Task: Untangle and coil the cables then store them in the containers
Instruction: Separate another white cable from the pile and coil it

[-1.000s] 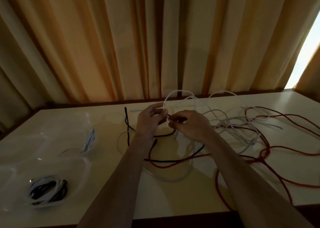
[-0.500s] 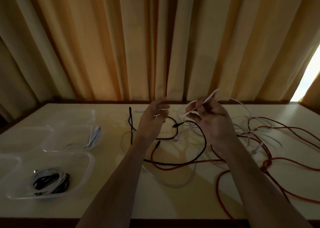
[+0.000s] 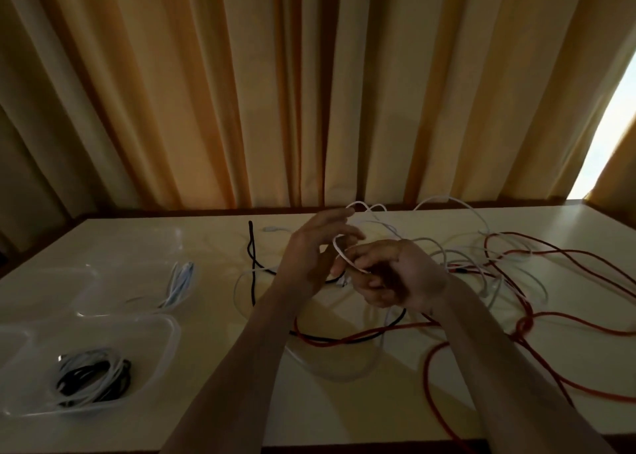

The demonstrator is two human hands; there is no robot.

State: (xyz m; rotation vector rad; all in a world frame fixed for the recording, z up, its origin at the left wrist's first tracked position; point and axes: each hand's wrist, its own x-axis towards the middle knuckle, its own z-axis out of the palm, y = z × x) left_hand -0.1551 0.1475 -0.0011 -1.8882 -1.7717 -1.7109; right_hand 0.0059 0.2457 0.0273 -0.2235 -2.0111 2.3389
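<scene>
A tangle of white cables point(image 3: 457, 257), a black cable point(image 3: 253, 267) and a long red cable point(image 3: 550, 319) lies across the middle and right of the table. My right hand point(image 3: 399, 278) grips a loop of white cable point(image 3: 340, 254) above the tangle. My left hand point(image 3: 316, 247) is just to its left with fingers spread, and that white loop runs over its fingertips. Clear plastic containers stand at the left: the near one point(image 3: 165, 347) holds coiled black and white cables point(image 3: 89, 374), the far one point(image 3: 103, 281) holds a pale blue-white cable point(image 3: 179, 281).
The cream table point(image 3: 220, 384) runs to a dark front edge at the bottom. Orange-tan curtains point(image 3: 309, 92) hang right behind its far edge. A bright gap of window point(image 3: 609, 143) shows at the right. Red cable loops reach the table's right side.
My right hand has come down and left with the white cable, closing on my left hand. The white loop now lies over my left fingers, which have risen a little.
</scene>
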